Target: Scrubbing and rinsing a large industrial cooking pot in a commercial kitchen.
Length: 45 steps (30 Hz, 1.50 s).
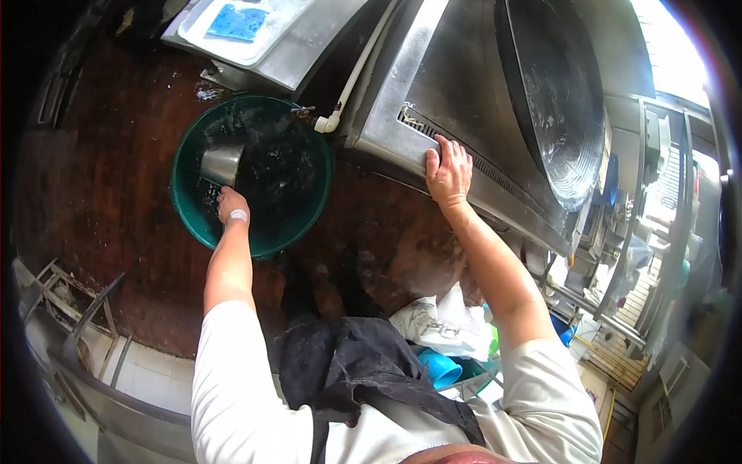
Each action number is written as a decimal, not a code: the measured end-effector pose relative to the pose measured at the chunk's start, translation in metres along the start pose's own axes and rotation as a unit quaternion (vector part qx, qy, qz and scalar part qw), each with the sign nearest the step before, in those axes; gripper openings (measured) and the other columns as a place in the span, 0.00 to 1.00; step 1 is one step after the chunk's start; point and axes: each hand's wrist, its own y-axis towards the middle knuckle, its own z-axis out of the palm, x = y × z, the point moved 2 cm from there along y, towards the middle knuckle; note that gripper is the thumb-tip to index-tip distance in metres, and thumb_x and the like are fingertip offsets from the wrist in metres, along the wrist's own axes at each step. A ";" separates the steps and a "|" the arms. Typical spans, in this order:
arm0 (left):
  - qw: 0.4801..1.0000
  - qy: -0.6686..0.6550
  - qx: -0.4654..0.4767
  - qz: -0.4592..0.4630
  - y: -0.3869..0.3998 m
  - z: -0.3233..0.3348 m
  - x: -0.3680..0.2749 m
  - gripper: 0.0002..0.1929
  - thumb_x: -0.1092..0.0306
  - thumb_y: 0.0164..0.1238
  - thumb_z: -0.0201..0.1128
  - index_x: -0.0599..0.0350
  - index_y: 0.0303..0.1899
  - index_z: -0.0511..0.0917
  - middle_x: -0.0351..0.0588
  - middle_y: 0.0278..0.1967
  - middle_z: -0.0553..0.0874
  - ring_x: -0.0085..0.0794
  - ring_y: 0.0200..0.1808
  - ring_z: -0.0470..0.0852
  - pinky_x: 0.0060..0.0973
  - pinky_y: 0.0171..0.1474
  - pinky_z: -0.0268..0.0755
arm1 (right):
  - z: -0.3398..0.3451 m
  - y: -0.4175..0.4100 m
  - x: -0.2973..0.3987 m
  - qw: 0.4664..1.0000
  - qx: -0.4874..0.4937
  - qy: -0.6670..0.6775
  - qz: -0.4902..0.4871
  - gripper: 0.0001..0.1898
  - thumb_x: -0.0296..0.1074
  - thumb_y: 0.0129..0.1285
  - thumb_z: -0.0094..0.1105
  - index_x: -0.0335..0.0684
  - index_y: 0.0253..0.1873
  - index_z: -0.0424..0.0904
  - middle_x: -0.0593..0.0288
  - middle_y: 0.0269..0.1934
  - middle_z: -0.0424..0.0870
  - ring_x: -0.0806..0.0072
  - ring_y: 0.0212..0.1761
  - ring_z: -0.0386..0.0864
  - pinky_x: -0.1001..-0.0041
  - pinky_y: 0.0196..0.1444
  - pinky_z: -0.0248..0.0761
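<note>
My left hand (233,204) grips a metal scoop or pot (222,164), holding it tilted over a big green plastic tub (184,216). Dark water (277,174) appears to be in the tub. The scoop's handle is mostly hidden by my fingers. My right hand (450,172) rests on the front rim of a stainless steel wok range (387,139), with its fingertips at a slotted drain grate (493,174). Nothing shows in that hand. A large wok (559,104) is set in the range, farther back.
A white pipe (355,75) with a tap (304,109) reaches the tub's far edge. Beyond it, a white tray (191,26) holds a blue cloth or sponge (237,22) on a steel counter. White bags (443,325) and a blue container (439,368) stand near my legs. The brown floor (116,168) has wet patches.
</note>
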 end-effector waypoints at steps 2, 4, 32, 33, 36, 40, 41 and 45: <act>0.998 0.042 0.030 0.028 0.009 0.032 -0.027 0.13 0.67 0.78 0.42 0.57 0.56 0.71 0.62 0.47 0.84 0.55 0.45 0.88 0.44 0.47 0.84 | -0.002 0.000 -0.009 1.000 0.005 -0.017 0.007 0.19 0.46 0.68 0.51 0.41 0.57 0.77 0.50 0.45 0.81 0.53 0.51 0.78 0.57 0.57 0.67; 0.997 0.023 0.048 0.053 0.020 0.065 -0.031 0.12 0.67 0.77 0.44 0.57 0.54 0.72 0.60 0.46 0.85 0.52 0.46 0.89 0.45 0.46 0.84 | -0.003 0.001 -0.007 1.000 0.009 -0.019 0.010 0.19 0.46 0.68 0.51 0.41 0.56 0.77 0.49 0.45 0.81 0.52 0.51 0.78 0.57 0.57 0.67; 0.912 0.079 -0.187 0.357 -0.156 -0.442 -0.385 0.18 0.66 0.62 0.57 0.75 0.43 0.81 0.73 0.46 0.84 0.62 0.53 0.83 0.44 0.60 0.76 | -0.021 0.002 -0.009 0.985 0.002 0.169 0.015 0.20 0.50 0.66 0.56 0.36 0.49 0.77 0.52 0.44 0.81 0.58 0.50 0.78 0.57 0.55 0.69; 0.905 0.188 -0.185 0.334 -0.137 -0.463 -0.415 0.19 0.66 0.62 0.55 0.74 0.47 0.82 0.72 0.50 0.83 0.59 0.54 0.83 0.43 0.59 0.77 | -0.024 0.007 -0.003 0.983 -0.003 0.185 0.007 0.20 0.50 0.66 0.56 0.36 0.49 0.77 0.51 0.44 0.81 0.58 0.50 0.78 0.57 0.55 0.68; 0.911 0.006 -0.262 0.318 -0.160 -0.494 -0.505 0.19 0.66 0.65 0.54 0.74 0.49 0.81 0.72 0.52 0.82 0.55 0.56 0.84 0.43 0.59 0.77 | -0.019 0.000 -0.020 0.982 0.019 0.188 0.027 0.20 0.50 0.67 0.55 0.36 0.49 0.77 0.50 0.44 0.81 0.57 0.50 0.78 0.57 0.55 0.68; 0.854 0.040 -0.425 0.297 -0.126 -0.543 -0.502 0.20 0.61 0.71 0.51 0.71 0.53 0.75 0.71 0.47 0.84 0.59 0.45 0.87 0.48 0.50 0.81 | -0.023 0.007 -0.014 0.979 0.028 0.199 0.017 0.21 0.50 0.67 0.55 0.36 0.51 0.77 0.51 0.44 0.81 0.57 0.51 0.77 0.57 0.55 0.68; 0.862 0.000 -0.386 0.328 -0.126 -0.538 -0.488 0.19 0.61 0.71 0.51 0.71 0.52 0.74 0.70 0.46 0.85 0.60 0.43 0.87 0.49 0.49 0.81 | -0.021 0.006 -0.018 0.981 0.027 0.194 0.018 0.21 0.50 0.67 0.55 0.36 0.51 0.77 0.51 0.44 0.81 0.57 0.51 0.77 0.57 0.55 0.68; 0.886 -0.107 -0.286 0.348 -0.136 -0.480 -0.331 0.21 0.55 0.75 0.56 0.60 0.59 0.74 0.71 0.44 0.84 0.59 0.50 0.84 0.48 0.53 0.76 | -0.020 0.002 -0.013 0.982 0.042 0.181 0.022 0.21 0.50 0.68 0.54 0.35 0.49 0.77 0.50 0.46 0.81 0.57 0.52 0.78 0.56 0.56 0.68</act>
